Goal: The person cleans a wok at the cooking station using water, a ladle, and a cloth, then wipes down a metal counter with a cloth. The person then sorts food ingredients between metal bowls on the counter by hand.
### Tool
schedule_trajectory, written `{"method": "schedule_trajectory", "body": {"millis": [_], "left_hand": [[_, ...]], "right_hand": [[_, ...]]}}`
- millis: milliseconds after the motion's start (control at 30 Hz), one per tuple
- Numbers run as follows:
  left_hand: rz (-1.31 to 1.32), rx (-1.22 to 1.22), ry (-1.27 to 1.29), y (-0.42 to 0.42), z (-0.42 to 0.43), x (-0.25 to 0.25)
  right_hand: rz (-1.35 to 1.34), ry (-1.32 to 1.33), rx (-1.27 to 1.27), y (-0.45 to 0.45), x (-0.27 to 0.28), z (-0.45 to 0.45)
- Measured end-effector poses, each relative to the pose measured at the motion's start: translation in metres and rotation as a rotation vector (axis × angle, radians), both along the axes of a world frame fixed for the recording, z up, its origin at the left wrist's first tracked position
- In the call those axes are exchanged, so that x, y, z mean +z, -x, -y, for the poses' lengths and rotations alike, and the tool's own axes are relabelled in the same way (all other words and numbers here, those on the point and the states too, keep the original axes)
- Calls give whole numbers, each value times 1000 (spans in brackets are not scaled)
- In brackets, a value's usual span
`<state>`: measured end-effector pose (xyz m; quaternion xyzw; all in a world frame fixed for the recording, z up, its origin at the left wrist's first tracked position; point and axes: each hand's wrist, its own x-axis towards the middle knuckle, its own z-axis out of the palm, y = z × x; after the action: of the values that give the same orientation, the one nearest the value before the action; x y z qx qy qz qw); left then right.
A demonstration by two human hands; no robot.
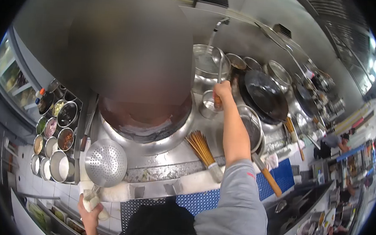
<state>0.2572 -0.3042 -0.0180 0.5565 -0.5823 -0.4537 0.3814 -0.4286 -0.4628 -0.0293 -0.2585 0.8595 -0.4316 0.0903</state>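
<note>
My right hand (223, 92) is wrapped round the handle of a metal ladle (218, 55), whose bowl is over a large pot of water (202, 60) below a running tap (220, 24). At the lower left, my left hand (89, 211) is closed on a pale cloth (91, 201), just below a perforated strainer (106, 163). A large wok (142, 129) sits in the burner ring between my hands, its upper part hidden by a blurred area. Near my right forearm lie a bamboo brush (202, 147) and a small metal pot (207, 106).
Several ingredient bowls (65, 139) stand at the left. Black woks (264, 94) and a wooden-handled sieve (248, 123) are at the right. A second brush (291, 128) lies beyond. Other people (333, 141) are at the far right.
</note>
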Motion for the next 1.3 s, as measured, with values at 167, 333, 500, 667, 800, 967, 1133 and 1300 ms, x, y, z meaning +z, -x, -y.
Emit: {"method": "schedule_trajectory", "body": {"millis": [167, 333, 500, 667, 800, 967, 1133, 1300], "left_hand": [[139, 138, 10, -2, -20, -11], [114, 94, -12, 18, -9, -6], [108, -86, 56, 25, 18, -5], [107, -195, 42, 20, 33, -6], [79, -248, 50, 11, 38, -17], [52, -275, 53, 3, 43, -18], [-18, -293, 43, 3, 51, -28], [29, -278, 58, 11, 54, -27]], "right_hand": [[1240, 637, 285, 37, -11, 37], [1838, 1172, 264, 17, 14, -5], [1852, 1257, 319, -27, 58, -75], [1762, 1110, 293, -54, 73, -132], [1576, 925, 104, -80, 53, -158], [1156, 536, 149, -110, 9, -177], [585, 119, 80, -153, 6, -169], [266, -65, 148, -152, 2, -171]]}}
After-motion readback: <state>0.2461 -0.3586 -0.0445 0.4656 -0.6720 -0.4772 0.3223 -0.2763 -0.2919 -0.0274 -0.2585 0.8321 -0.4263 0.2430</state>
